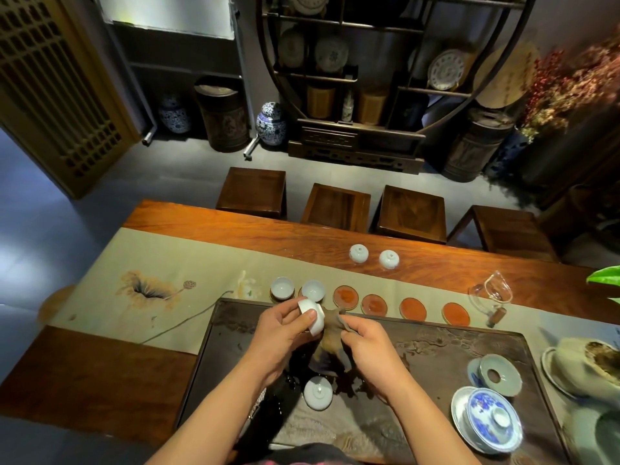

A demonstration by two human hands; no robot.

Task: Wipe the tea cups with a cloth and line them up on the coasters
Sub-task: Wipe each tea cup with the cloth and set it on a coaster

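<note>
My left hand (280, 328) holds a white tea cup (312, 315) tilted on its side above the dark tea tray (436, 333). A brown cloth (330, 340) hangs from my right hand (365, 344), right beside the cup. Two white cups (282, 287) (312, 290) stand upright on the two leftmost coasters. To their right lies a row of several bare orange coasters (345, 296) (374, 303) (413, 309) (456, 314). Two more cups (358, 253) (389, 259) sit upside down farther back on the wooden table. Another upside-down cup (318, 393) rests on the tray near me.
A glass pitcher (491, 292) stands at the right end of the coaster row. On the tray's right are a celadon strainer holder (500, 375) and a blue-and-white gaiwan (486, 419). A beige runner (151, 263) covers the table; several wooden stools (337, 206) line its far side.
</note>
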